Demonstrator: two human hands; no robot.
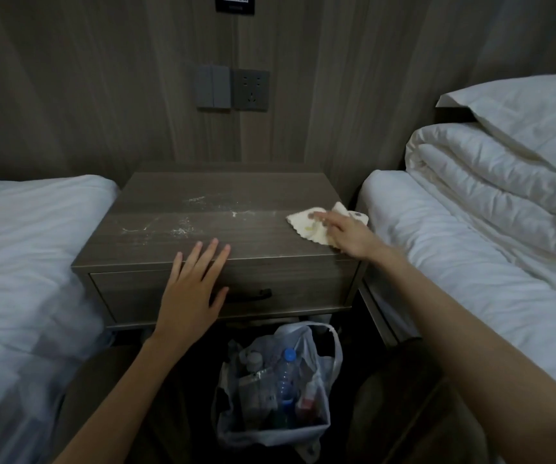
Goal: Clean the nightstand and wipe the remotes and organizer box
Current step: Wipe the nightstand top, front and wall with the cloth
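Nightstand (269, 239) powder (199, 199) could scatter onto the bed (29, 236) if the right hand (350, 233), fingers flat, sweeps the cloth (306, 226) fast; left hand (191, 283) rests straight-fingered.

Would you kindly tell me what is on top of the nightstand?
The nightstand carries a pale cloth pressed by the right hand, whitish dust streaks, and the left hand reaching over its front edge. The surface under the cloth is covered.

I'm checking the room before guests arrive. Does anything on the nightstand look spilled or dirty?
Yes. White powdery smears streak the middle and left of the nightstand top, pale against the dark wood. The right hand presses a cloth at the right edge, apart from them.
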